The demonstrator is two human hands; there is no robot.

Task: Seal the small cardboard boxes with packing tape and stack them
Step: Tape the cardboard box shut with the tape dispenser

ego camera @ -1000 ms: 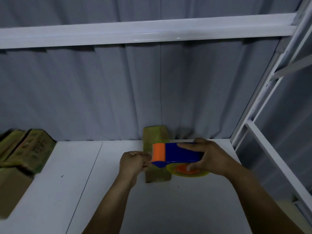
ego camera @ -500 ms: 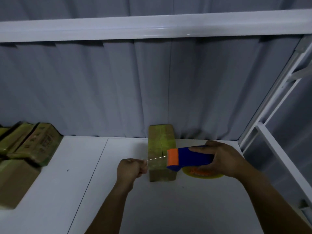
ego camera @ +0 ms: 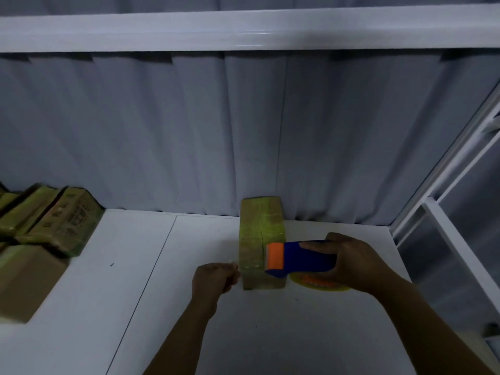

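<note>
Brown cardboard, wrapped in shiny yellowish tape: that is the small box (ego camera: pixel 261 239). It lies on the white table (ego camera: pixel 135 293), and its far end touches the grey curtain (ego camera: pixel 189 131) at the table's back edge.

The right hand (ego camera: pixel 349 262) grips the blue tape dispenser (ego camera: pixel 300 259) over the right side of the box. The dispenser's orange end points left, and the yellow tape roll (ego camera: pixel 319 284) sticks out under the hand.

The left hand (ego camera: pixel 213 277) is curled into a fist just beside the near left corner of the box. It may be pinching the end of the clear tape, but the tape is too thin to see, so I cannot tell.

A pile of other boxes (ego camera: pixel 54 220) sits at the left edge of the table, well apart from the small box. A wide strip of white table lies between them. More white table lies in front of the box, under the two arms. On the right, the table ends close to a white metal frame (ego camera: pixel 446 239). A white beam (ego camera: pixel 243 31) runs across high above.
</note>
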